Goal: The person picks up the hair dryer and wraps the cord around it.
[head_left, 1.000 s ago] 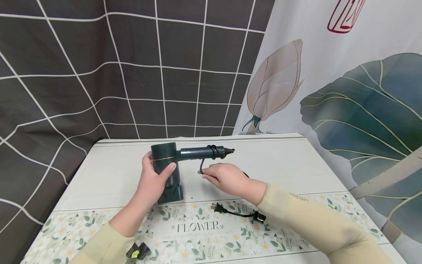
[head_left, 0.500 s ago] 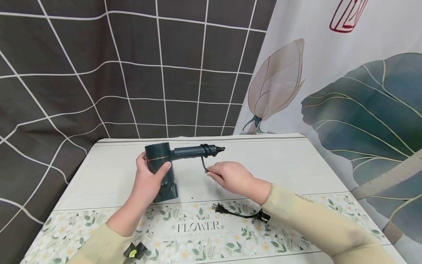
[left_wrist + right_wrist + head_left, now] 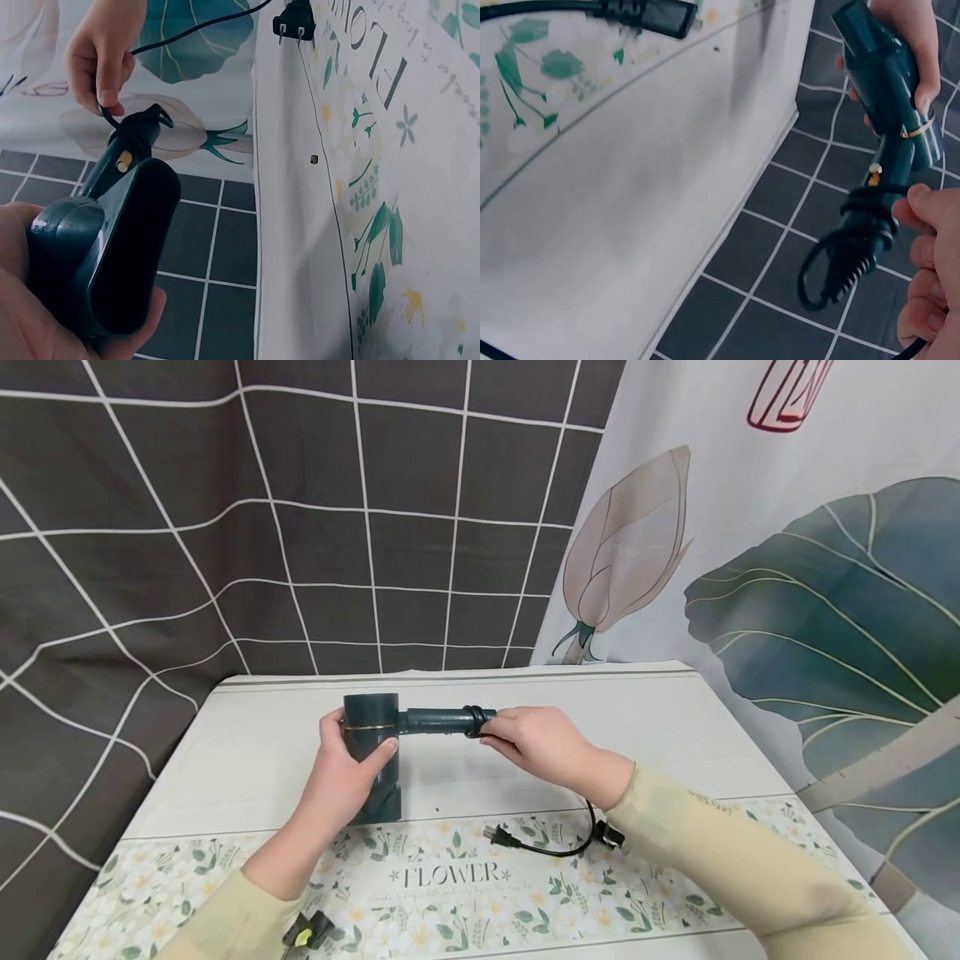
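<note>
A dark green hair dryer [image 3: 369,710] is held up over the table, its handle pointing right. My left hand [image 3: 347,781] grips the barrel, thumb on the near side. In the left wrist view the flat nozzle [image 3: 135,251] opens toward the camera. A black cord [image 3: 866,202] is wound in several loops around the handle end. My right hand [image 3: 546,745] pinches the cord close beside these loops, covering the handle's tip in the head view. In the right wrist view thumb and fingers are curled on the cord, and its tail leaves below the hand.
The two-prong plug [image 3: 504,836] lies on the flowered band of the tablecloth [image 3: 450,893], its cord running up under my right forearm. Small black items sit beside the left sleeve [image 3: 309,930] and the right sleeve [image 3: 609,835]. A dark gridded curtain [image 3: 300,527] hangs behind the table.
My right hand has moved up and to the right with the cord, from below the handle to its end. The dryer shifted left, then back right and slightly lower.
</note>
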Demonstrator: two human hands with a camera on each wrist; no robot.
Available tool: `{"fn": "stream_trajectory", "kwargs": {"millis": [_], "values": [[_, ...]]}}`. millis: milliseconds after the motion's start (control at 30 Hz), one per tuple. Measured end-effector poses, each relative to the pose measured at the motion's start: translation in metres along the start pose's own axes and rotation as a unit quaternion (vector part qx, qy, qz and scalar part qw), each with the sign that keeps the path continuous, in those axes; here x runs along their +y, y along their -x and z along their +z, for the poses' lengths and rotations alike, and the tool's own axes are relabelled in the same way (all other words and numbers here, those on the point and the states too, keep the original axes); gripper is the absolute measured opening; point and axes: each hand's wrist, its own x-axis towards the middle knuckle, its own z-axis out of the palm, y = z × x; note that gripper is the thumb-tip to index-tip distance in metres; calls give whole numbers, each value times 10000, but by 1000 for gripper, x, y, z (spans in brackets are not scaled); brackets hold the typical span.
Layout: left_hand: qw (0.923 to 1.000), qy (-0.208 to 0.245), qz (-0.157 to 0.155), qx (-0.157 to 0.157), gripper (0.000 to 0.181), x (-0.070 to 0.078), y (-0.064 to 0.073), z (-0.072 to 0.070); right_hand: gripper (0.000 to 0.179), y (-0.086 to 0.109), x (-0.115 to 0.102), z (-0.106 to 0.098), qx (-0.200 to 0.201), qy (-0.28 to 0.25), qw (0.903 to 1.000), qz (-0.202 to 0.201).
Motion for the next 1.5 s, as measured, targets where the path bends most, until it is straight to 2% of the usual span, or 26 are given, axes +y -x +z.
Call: {"fn": "stream_trajectory", "kwargs": {"millis": [333, 667, 900, 1233, 1500], "values": [[9980, -581, 34, -233, 92, 1, 4, 1, 21, -1, 16, -3, 358, 263, 9990, -38], [9967, -659, 109, -456, 91, 0, 5, -3, 17, -1, 26, -3, 245, 70, 9997, 24], [9958, -703, 117, -571, 93, -3, 4, -4, 20, -1, 32, -4, 318, 57, 9995, -52], [9937, -793, 192, -770, 94, -5, 6, -6, 21, -1, 49, -6, 445, 200, 9972, 573], [9930, -761, 227, -869, 91, -8, 5, -2, 22, -1, 52, -3, 612, 283, 9960, 588]]}}
